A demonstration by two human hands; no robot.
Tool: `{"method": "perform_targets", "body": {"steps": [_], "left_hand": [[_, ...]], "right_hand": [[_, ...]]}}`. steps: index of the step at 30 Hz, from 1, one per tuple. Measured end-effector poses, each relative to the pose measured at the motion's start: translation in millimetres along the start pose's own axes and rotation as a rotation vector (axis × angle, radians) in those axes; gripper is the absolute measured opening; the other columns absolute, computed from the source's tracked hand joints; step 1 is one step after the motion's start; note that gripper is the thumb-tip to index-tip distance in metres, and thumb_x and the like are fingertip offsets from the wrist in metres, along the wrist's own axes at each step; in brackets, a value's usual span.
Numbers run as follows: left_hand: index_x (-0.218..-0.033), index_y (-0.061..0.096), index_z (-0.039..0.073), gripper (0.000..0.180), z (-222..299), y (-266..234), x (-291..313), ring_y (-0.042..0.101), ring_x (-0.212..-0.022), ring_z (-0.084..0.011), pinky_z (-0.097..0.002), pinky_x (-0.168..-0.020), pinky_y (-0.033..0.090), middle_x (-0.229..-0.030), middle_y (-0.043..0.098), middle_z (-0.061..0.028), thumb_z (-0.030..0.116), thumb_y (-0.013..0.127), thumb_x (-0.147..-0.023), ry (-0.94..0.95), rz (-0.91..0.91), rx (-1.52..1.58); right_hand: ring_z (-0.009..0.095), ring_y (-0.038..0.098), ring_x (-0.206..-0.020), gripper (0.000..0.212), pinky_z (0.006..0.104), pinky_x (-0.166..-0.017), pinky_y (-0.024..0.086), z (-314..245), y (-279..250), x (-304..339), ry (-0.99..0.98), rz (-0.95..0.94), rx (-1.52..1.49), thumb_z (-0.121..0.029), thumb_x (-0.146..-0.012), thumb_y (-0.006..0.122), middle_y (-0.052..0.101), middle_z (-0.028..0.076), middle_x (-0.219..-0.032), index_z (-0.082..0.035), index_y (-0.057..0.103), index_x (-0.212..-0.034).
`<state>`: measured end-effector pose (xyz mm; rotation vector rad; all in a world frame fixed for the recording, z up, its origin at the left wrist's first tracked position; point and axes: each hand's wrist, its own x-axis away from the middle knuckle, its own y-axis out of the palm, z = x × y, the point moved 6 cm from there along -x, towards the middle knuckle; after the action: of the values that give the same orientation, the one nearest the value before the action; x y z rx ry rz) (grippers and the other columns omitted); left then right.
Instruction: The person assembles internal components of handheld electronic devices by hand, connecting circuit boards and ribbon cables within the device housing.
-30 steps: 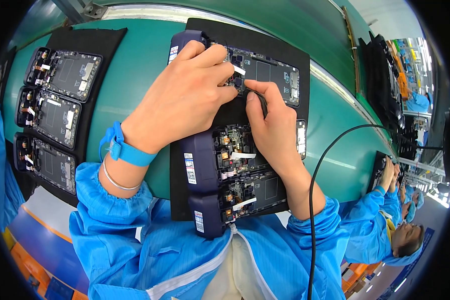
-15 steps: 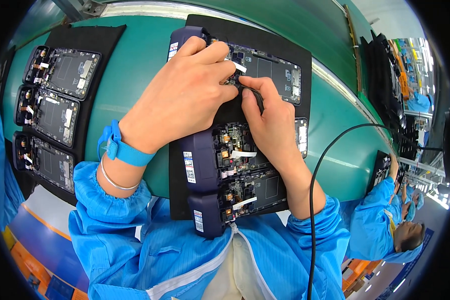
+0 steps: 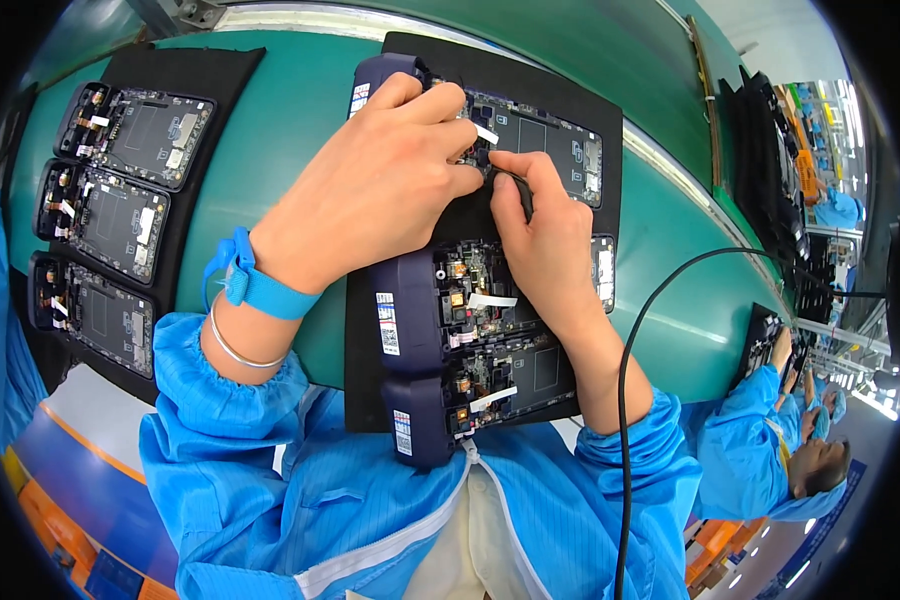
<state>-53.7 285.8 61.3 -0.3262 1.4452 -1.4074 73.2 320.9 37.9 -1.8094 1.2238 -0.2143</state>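
Observation:
Over the far opened handheld device (image 3: 530, 140), both my hands meet at its exposed circuit board. My left hand (image 3: 380, 185), wearing a blue wrist strap (image 3: 270, 293), is closed with its fingers curled down at the board; whatever lies between its fingertips is hidden. My right hand (image 3: 545, 235) pinches a dark slender tool (image 3: 517, 190) between thumb and index finger, its tip close to my left fingertips. A white tab (image 3: 486, 133) sticks up beside them. Nearer me lie two similar opened devices, a middle one (image 3: 407, 310) and a near one (image 3: 417, 420), partly under my right forearm.
The devices rest on a black mat (image 3: 600, 110) on a green table (image 3: 670, 250). More opened devices (image 3: 110, 220) sit on another black mat at the left. A black cable (image 3: 632, 370) arcs past my right forearm. Co-workers in blue (image 3: 745, 450) are at the right.
The view has shifted slightly, so the devices and my hands appear a little further right. Both hands stay at the same spot on the far device, with nearly the same grip.

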Motion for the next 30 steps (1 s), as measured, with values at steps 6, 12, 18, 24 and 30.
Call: {"method": "perform_targets", "body": {"steps": [6, 12, 18, 24, 30], "left_hand": [[-0.074, 0.061, 0.008, 0.013, -2.7, -12.7, 6.6, 0.049, -0.1, -0.0254, -0.0387, -0.086, 0.037, -0.091, 0.055, -0.0027, 0.008, 0.072, -0.067, -0.095, 0.171, -0.017], [-0.07, 0.055, 0.008, 0.019, -16.1, -18.5, 15.2, 0.045, -0.108, -0.0298, -0.0421, -0.091, 0.034, -0.105, 0.053, -0.007, 0.007, 0.072, -0.063, -0.225, 0.201, 0.051], [-0.07, 0.053, 0.007, 0.017, -16.7, -11.1, 14.3, 0.044, -0.109, -0.0309, -0.0419, -0.094, 0.033, -0.108, 0.051, -0.0091, 0.002, 0.067, -0.062, -0.236, 0.189, 0.075], [-0.07, 0.052, 0.007, 0.017, -19.2, -10.1, 16.1, 0.043, -0.111, -0.0305, -0.0419, -0.096, 0.032, -0.108, 0.051, -0.0085, 0.003, 0.068, -0.062, -0.258, 0.18, 0.098], [-0.071, 0.053, 0.007, 0.017, -19.6, -11.2, 15.8, 0.043, -0.113, -0.0301, -0.0419, -0.097, 0.031, -0.11, 0.051, -0.0082, 0.003, 0.068, -0.063, -0.255, 0.182, 0.107]], "right_hand": [[0.017, 0.058, -0.05, 0.021, 0.0307, -0.05, 0.044, 4.5, -10.7, 4.6, 0.314, -0.071, -0.26, -0.008, -0.09, 0.053, 0.059, 0.011, -0.062, -0.005, 0.055, -0.111], [0.03, 0.062, -0.056, 0.019, 0.0379, -0.053, 0.045, -11.3, 9.8, 4.1, 0.33, -0.183, -0.247, -0.012, -0.09, 0.054, 0.06, 0.014, -0.062, -0.005, 0.052, -0.107], [0.032, 0.062, -0.056, 0.018, 0.0414, -0.053, 0.046, -9.5, 13.6, 3.8, 0.197, -0.091, -0.112, -0.012, -0.089, 0.055, 0.061, 0.013, -0.061, -0.005, 0.053, -0.106], [0.032, 0.063, -0.057, 0.018, 0.0411, -0.052, 0.046, -15.0, 13.1, 1.9, 0.193, -0.1, -0.064, -0.011, -0.089, 0.055, 0.061, 0.013, -0.061, -0.006, 0.052, -0.105], [0.031, 0.063, -0.058, 0.018, 0.0407, -0.053, 0.047, -14.0, 14.5, 3.8, 0.154, -0.08, -0.099, -0.011, -0.089, 0.055, 0.061, 0.013, -0.062, -0.006, 0.052, -0.106]]}}
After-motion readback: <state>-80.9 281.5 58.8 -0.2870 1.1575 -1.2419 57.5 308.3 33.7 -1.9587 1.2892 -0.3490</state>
